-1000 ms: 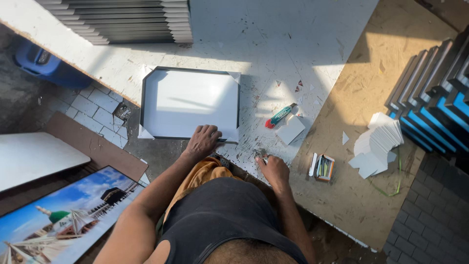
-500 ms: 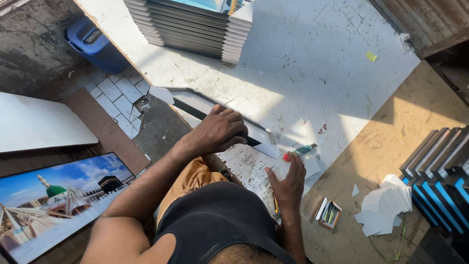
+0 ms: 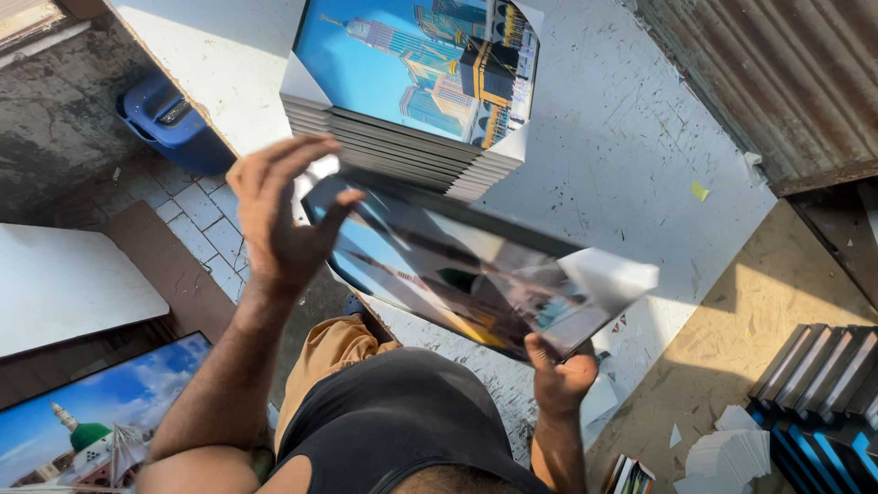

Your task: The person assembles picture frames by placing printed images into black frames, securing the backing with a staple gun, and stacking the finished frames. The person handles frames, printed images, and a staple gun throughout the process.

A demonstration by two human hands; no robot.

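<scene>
- As the framed print [image 3: 466,274] is in the air, tilted and blurred, just in front of the stack [image 3: 412,101], it could slip or clip the stack's edge; judged risk, since the grip looks light.
- Left hand [image 3: 279,215]: raised, fingers spread wide, thumb & palm against print's left end, not clamped round it.
- Right hand [image 3: 560,377]: below, fingers pinching print's lower right corner, w/ white corner guard [image 3: 608,274] above.
- Surface [image 3: 622,165] underneath: white, speckled.
</scene>
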